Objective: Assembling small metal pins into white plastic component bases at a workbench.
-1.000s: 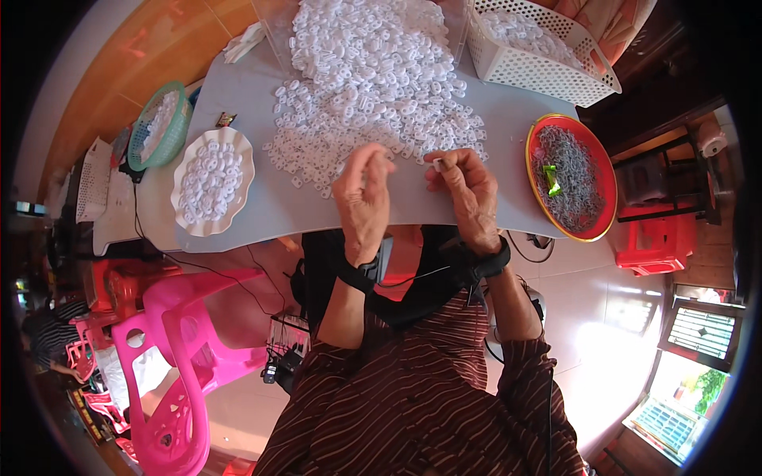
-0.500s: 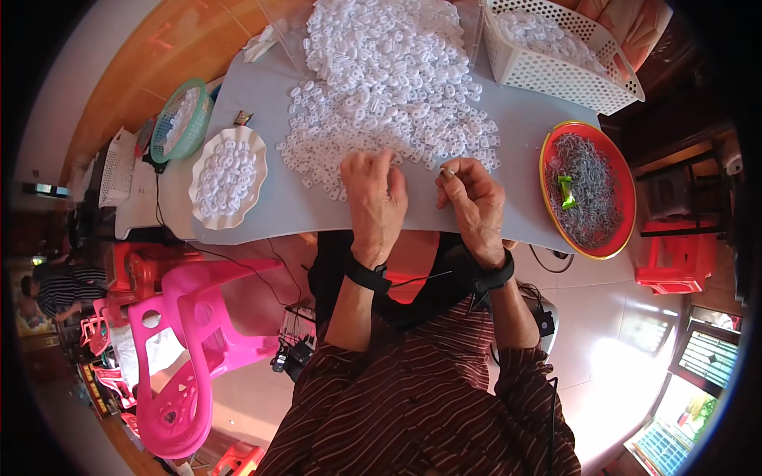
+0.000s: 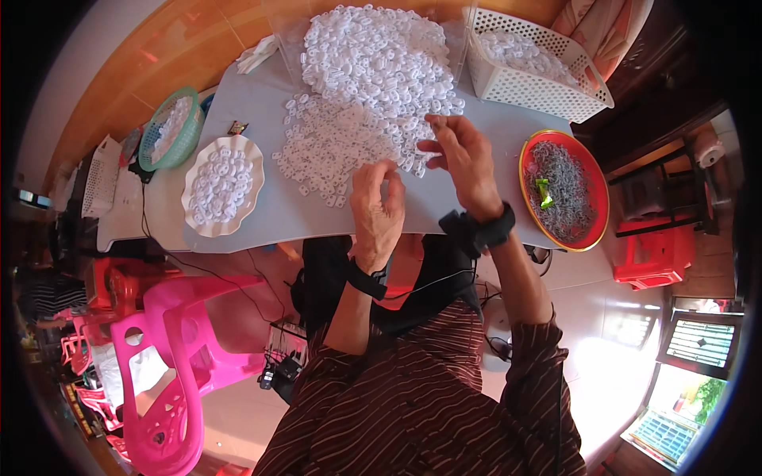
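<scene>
A large heap of small white plastic pieces with holes [image 3: 373,59] spreads over the grey table; its nearer part is flatter small pieces [image 3: 325,143]. My left hand [image 3: 376,208] is at the heap's near edge, fingers curled and pressed together; anything in them is hidden. My right hand [image 3: 470,163] has reached the heap's right edge, thumb and forefinger closed at the tips, the other fingers bent over the loose pieces. What the right fingertips hold is too small to make out. A red gold-rimmed tray [image 3: 527,186] of thin grey metal pieces [image 3: 565,198] lies to the right.
A scalloped white dish [image 3: 193,226] of white pieces sits at the left, beside a green basket [image 3: 190,131]. A white perforated basket [image 3: 540,91] stands at the back right. A green wrapper [image 3: 544,193] lies in the tray. Below left is a pink plastic chair [image 3: 190,349].
My right hand has moved forward from the near side of the heap to its right edge. My left hand has drawn slightly back toward me. The whole view has shifted a little.
</scene>
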